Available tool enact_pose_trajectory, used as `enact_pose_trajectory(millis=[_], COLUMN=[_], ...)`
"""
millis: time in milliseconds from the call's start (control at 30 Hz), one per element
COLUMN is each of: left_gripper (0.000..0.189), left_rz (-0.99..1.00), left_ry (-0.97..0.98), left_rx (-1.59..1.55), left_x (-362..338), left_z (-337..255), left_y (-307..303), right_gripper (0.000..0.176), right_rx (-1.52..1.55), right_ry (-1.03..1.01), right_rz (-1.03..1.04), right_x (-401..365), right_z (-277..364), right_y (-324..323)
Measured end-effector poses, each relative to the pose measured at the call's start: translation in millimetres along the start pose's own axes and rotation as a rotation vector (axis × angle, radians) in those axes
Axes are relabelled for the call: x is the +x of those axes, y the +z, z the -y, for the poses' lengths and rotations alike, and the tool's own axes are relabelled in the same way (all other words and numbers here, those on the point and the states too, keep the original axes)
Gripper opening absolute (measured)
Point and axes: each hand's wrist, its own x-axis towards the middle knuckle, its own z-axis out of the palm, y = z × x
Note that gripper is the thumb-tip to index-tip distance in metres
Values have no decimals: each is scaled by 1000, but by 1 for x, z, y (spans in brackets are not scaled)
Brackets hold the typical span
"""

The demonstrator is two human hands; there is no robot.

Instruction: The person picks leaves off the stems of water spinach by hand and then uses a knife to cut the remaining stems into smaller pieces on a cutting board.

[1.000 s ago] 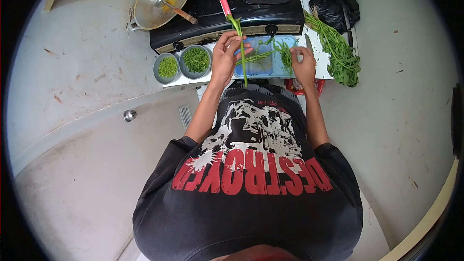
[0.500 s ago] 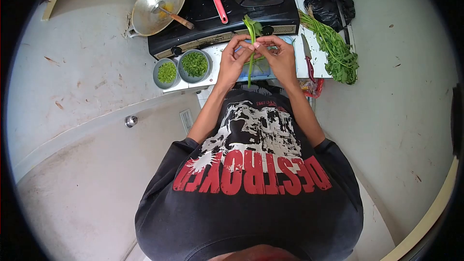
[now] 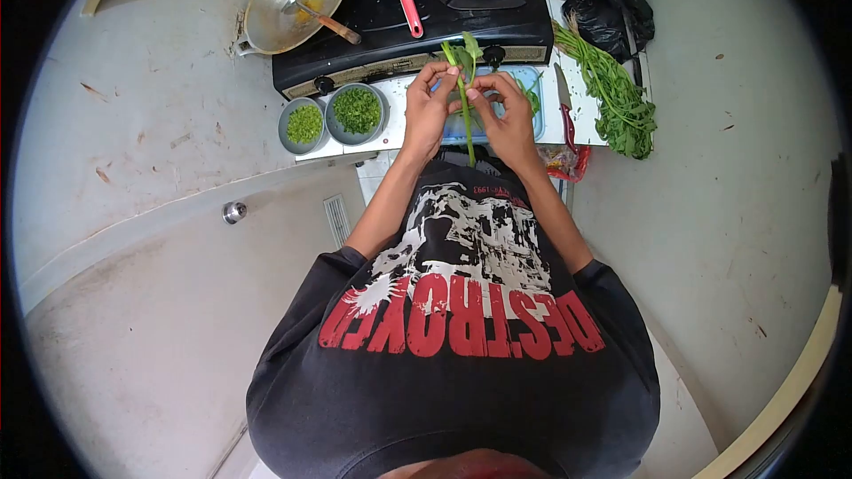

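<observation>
Both hands meet over a blue tray (image 3: pixel 538 127) at the counter's front edge. My left hand (image 3: pixel 429 111) is closed in a pinch on a long green vegetable stalk (image 3: pixel 468 129), which slants down past the tray's near side. From the right, my right hand (image 3: pixel 506 120) pinches the base of a small leafy sprig (image 3: pixel 471 51) beside that stalk. Some cut green leaves (image 3: pixel 532 93) lie in the tray, partly hidden by my fingers. To the right rests a knife with a dark red handle (image 3: pixel 568 124), its blade pointing away from me.
Two grey bowls of chopped greens (image 3: pixel 357 113) (image 3: pixel 304 124) stand at left. Behind is a black gas stove (image 3: pixel 373 53) with a wok (image 3: pixel 266 22) and a red-handled pan (image 3: pixel 410 11). A bunch of leafy greens (image 3: pixel 621 106) and a black plastic bag (image 3: pixel 612 13) lie at right.
My hands have drawn slightly apart, the right one lower. The leafy sprig now stands separate from the stalk's top, and more of the tray shows. The view has shifted slightly.
</observation>
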Motion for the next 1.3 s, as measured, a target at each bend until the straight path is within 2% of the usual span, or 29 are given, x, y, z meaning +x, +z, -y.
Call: enact_pose_trajectory(millis=[167,633,767,833,867,967,1000,1200,1300], left_gripper=[16,16,16,18,19,19,19,19,19], left_rz=[-9,-65,-226,-201,-193,-153,-134,-139,-84], left_ry=[-86,-81,-23,68,80,92,108,132,95], left_rx=[-138,-225,-298,-302,-301,-288,-276,-322,-326], left_x=[-1,-1,8,22,22,18,16,5,3], left_z=[6,31,19,10,2,-21,-23,-16,-10], left_y=[5,4,-5,-28,-33,-39,-43,-46,-51], right_gripper=[13,13,12,11,11,13,18,13,12], right_rx=[-86,-131,-101,-94,-91,58,48,-271,-432], right_ry=[-108,-40,-87,-94,-99,158,175,284,293], right_rz=[0,36,81,76,74,-75,-121,-306,-174], right_x=[-3,-13,-19,-25,-28,-32,-31,-32,-45], right_z=[-1,3,6,1,-3,-28,-43,-129,-160], right_y=[-6,-12,-12,-13,-14,-25,-32,-68,-72])
